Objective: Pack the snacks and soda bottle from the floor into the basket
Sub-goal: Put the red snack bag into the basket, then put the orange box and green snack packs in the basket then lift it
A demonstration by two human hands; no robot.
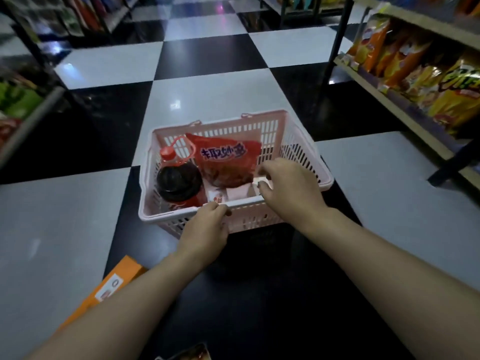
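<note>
one bottle [179,178] and one red bag [226,162] sit in one basket [298,141]; left hand [205,229] fingers curl on its rim, right hand [288,188] fingers loosely apart above.

Single head-worn wide-angle view, looking forward and down along shop aisle; pink slotted plastic basket [298,141] near, centre frame; forearms enter from bottom edge.

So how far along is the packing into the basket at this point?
Partly done. The soda bottle and a red snack bag already lie in the basket, with small white packets beside them. In hand: the left hand steadies the near rim while the right hand reaches in over the packets. Left: an orange box and another packet sit on the floor.
</note>
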